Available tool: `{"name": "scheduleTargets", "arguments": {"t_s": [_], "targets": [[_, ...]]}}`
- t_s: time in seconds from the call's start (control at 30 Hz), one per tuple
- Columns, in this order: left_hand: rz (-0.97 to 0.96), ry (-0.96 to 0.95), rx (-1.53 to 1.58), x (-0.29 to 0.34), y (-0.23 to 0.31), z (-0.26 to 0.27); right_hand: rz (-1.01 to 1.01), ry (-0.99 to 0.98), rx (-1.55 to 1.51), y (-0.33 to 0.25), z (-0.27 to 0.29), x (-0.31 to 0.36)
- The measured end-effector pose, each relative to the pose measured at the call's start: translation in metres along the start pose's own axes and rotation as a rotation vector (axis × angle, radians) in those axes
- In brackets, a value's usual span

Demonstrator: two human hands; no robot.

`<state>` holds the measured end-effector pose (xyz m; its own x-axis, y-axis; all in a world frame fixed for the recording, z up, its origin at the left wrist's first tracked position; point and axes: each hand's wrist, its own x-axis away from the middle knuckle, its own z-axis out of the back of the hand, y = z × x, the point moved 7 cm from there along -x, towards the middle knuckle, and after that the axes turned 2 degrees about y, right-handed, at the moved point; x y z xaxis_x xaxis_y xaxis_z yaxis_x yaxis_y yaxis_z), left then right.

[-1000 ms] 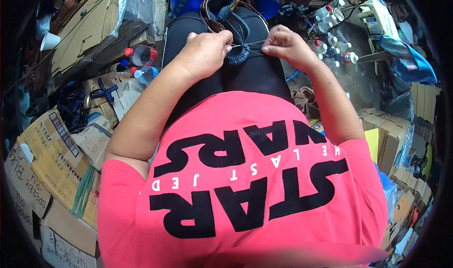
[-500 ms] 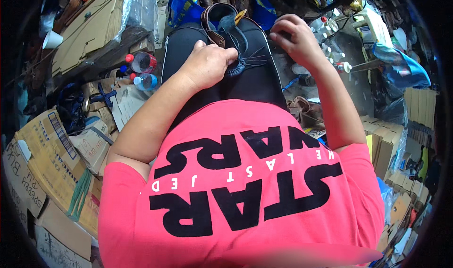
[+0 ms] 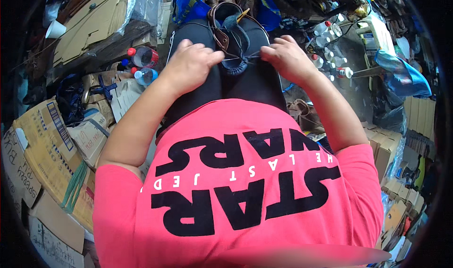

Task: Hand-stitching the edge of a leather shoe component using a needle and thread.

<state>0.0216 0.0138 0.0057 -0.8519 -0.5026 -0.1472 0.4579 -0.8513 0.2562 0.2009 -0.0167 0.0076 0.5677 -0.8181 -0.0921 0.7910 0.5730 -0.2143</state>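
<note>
A part-stitched shoe (image 3: 234, 69), dark blue at its gathered toe with a brown leather collar, rests between my thighs. A thin thread (image 3: 230, 59) runs taut across the toe, out to both sides. My left hand (image 3: 194, 64) is closed in a pinch at the thread's left end. At the right end, my right hand (image 3: 288, 58) is likewise closed, its fingertips pressed together. Both hands are apart from the shoe. A yellow-brown pointed piece (image 3: 243, 16) sticks up at the shoe's far end; what it is cannot be told.
A blue bag (image 3: 191, 8) lies beyond my knees, near several brown shoes. Capped plastic bottles (image 3: 144, 57) stand to the left, and more bottles (image 3: 323, 41) to the right. Cardboard boxes (image 3: 52, 147) are piled at the left. A white cup (image 3: 55, 29) sits by flattened cardboard.
My left hand has come off the shoe and moved left. My right hand has come down and inward, its fingers now closed. The thread has become taut between them.
</note>
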Motion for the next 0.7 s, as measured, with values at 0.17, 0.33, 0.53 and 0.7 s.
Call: {"name": "scheduleTargets", "arguments": {"t_s": [0.17, 0.33, 0.53, 0.7], "targets": [[0.118, 0.046, -0.044, 0.049, -0.031, 0.029, -0.301, -0.026, 0.018, 0.049, -0.001, 0.06], [0.581, 0.202, 0.661, 0.092, -0.098, 0.06, -0.892, 0.355, -1.02, 0.105, -0.004, 0.115], [-0.002, 0.407, 1.391, 0.002, -0.008, 0.103, -0.302, 0.745, -1.916, 0.043, 0.042, 0.008], [0.025, -0.238, 1.808, 0.0, 0.051, 0.059, 0.188, 0.148, -1.915, -0.006, 0.056, -0.005]]}}
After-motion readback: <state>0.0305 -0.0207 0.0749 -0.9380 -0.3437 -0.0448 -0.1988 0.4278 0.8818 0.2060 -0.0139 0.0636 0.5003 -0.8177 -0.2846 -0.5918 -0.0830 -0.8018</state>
